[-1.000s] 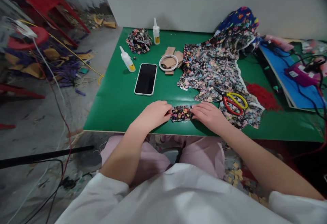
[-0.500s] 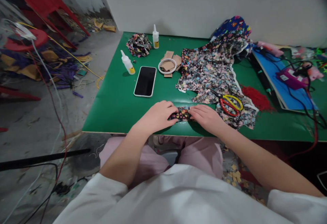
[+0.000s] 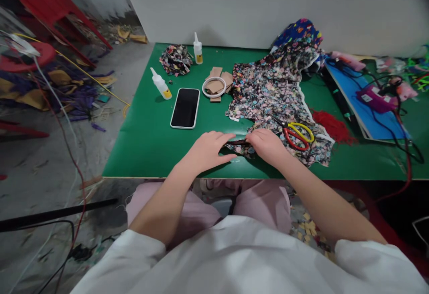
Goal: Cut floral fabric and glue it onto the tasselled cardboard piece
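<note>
A small piece of dark floral fabric (image 3: 247,150) lies near the table's front edge, partly folded, between my two hands. My left hand (image 3: 208,151) has its fingertips on the fabric's left far edge, with the thumb set apart below. My right hand (image 3: 268,145) pinches the other end, covering part of it. Just beyond my right hand, scissors (image 3: 296,135) with one red and one yellow handle lie on a larger spread of floral fabric (image 3: 266,86).
On the green table (image 3: 140,142) lie a phone (image 3: 185,107), two glue bottles (image 3: 161,84), a fabric bundle (image 3: 176,59), a white tape ring (image 3: 205,89) over cardboard pieces, red threads (image 3: 331,126) and a blue folder (image 3: 365,99) with a purple cabled device (image 3: 377,98).
The flat fabric piece between my hands has been folded over at its far side. My right hand has turned and closed more; my left thumb has spread away from its fingers.
</note>
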### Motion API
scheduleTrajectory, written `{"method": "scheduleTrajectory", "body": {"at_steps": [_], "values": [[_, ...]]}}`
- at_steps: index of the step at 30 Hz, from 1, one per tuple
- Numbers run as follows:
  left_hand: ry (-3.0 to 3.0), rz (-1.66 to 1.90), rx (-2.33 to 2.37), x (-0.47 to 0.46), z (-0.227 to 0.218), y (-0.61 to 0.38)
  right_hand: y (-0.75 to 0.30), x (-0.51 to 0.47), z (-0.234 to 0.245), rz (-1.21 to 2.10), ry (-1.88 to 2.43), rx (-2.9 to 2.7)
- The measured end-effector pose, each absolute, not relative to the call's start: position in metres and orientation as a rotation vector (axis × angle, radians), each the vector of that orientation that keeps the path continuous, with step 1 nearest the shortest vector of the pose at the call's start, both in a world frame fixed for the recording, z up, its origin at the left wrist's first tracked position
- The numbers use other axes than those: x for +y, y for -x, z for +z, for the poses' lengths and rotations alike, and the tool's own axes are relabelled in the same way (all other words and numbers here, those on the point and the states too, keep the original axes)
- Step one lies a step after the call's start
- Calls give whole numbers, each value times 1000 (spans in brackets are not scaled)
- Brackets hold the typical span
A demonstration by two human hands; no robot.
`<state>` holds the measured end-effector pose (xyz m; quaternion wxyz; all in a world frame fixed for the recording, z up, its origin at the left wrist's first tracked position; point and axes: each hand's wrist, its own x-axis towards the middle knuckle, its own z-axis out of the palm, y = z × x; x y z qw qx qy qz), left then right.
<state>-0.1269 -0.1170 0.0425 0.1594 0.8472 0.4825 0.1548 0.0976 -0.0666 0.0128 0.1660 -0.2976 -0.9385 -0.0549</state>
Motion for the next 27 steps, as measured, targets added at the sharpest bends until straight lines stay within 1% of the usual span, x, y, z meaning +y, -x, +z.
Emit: {"method": "scheduleTrajectory", "body": {"at_steps": [3,6,13,18,21,27], "values": [[-2377,528,1336,-113,40,134,-93,-64,15,-71,970,-2679],[-2270,581,1319,-110,36,136,-90,-64,18,106,1084,-2609],[-1835,699,1327,-117,39,134,-92,-73,29,645,1158,-2232],[-1819,791,1292,-122,47,133,-96,-85,34,1109,1206,-1885],[-1997,805,1291,-123,48,131,-96,-92,40,1149,1256,-1814],[-2349,1034,1269,-123,44,133,-93,-92,42,939,1243,-1922]]}}
